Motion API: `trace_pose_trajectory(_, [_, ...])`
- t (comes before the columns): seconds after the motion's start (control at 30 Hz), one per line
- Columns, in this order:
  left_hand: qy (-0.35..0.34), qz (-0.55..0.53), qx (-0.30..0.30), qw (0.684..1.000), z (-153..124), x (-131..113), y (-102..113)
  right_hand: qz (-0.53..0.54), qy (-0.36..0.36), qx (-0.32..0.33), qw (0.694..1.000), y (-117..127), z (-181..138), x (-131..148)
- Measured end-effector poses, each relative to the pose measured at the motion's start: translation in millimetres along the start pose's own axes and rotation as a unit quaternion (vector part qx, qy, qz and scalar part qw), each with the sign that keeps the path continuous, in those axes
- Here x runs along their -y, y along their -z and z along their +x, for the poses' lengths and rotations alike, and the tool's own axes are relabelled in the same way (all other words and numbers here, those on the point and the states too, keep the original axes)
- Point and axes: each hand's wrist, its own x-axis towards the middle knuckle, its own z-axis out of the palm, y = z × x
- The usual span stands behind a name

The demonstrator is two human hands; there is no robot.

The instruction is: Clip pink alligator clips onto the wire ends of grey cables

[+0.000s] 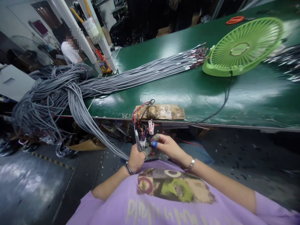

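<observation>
My left hand point(137, 157) is wrapped round a bundle of grey cables point(138, 142), just below their stripped ends. Thin coloured wires point(143, 132) fan out above its grip. Close beside it, my right hand point(167, 146) is closed in a pinch near the cable ends, with a blue band on the thumb. What lies between its fingertips is too small to make out. A pale pink clip point(151, 127) hangs just above the hands at the bench edge, below a wooden block point(170, 112). Red, orange and black wires point(136, 116) loop beside the block.
Long grey cables point(140, 73) stretch across the green bench point(187, 93), coming from a large tangled heap point(53, 90) on the left. A green fan point(243, 50) stands at the right, its black cord point(219, 109) trailing to the front edge. Another person point(70, 53) is at the back left.
</observation>
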Motion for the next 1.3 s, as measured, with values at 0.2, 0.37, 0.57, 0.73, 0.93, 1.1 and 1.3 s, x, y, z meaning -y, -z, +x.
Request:
trace_pose_trajectory(0.2, [0.040, 0.007, 0.000, 0.999, 1, 4, 3, -0.040, 0.006, -0.023, 0.999, 0, 2, 3])
trace_pose_trajectory(0.37, [0.036, -0.033, -0.030, 0.998, 2, 6, 1, -0.038, 0.028, -0.004, 0.999, 0, 0, 1])
trace_pose_trajectory(0.57, [0.034, -0.084, -0.055, 0.994, 4, 1, -1, -0.248, 0.233, -0.030, 0.940, 3, -10, 0])
trace_pose_trajectory(0.73, [0.029, -0.082, -0.068, 0.994, 3, 3, 2, -0.308, 0.265, -0.013, 0.914, 4, -14, 0])
trace_pose_trajectory(0.93, [0.023, -0.069, -0.060, 0.996, 2, 4, 3, -0.120, 0.118, -0.035, 0.985, 7, -9, -6])
trace_pose_trajectory(1.1, [0.024, -0.046, -0.040, 0.998, 0, 5, 3, 0.008, 0.022, 0.036, 0.999, 0, -5, 1])
trace_pose_trajectory(1.3, [0.016, 0.007, -0.019, 1.000, -2, 3, 3, 0.027, -0.016, 0.055, 0.998, -7, -2, 4])
